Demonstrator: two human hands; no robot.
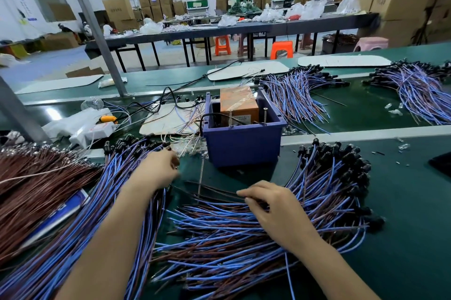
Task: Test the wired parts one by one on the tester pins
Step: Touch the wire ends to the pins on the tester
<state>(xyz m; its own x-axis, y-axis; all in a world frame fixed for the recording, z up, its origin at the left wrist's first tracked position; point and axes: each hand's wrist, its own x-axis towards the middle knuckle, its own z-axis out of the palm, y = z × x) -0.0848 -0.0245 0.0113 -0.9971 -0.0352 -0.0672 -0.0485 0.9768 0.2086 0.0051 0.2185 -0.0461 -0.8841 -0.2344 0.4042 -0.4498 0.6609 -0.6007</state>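
Observation:
The tester is a blue plastic box holding an orange block, with two upright metal pins on its near rim. Wired parts, blue and brown leads ending in black sockets, lie in two heaps in front of it. My left hand lies on the left heap, its fingers curled into the wires near their socket ends; blur hides the exact grip. My right hand sits on the right heap, with thumb and fingers pinching bare wire ends. Both hands are below the pins and apart from them.
A bundle of brown wires fills the near left. White plastic bags and a yellow tool lie behind the left heap, and more wire piles sit on the far belt. A grey post rises at the left. Green mat shows at the right.

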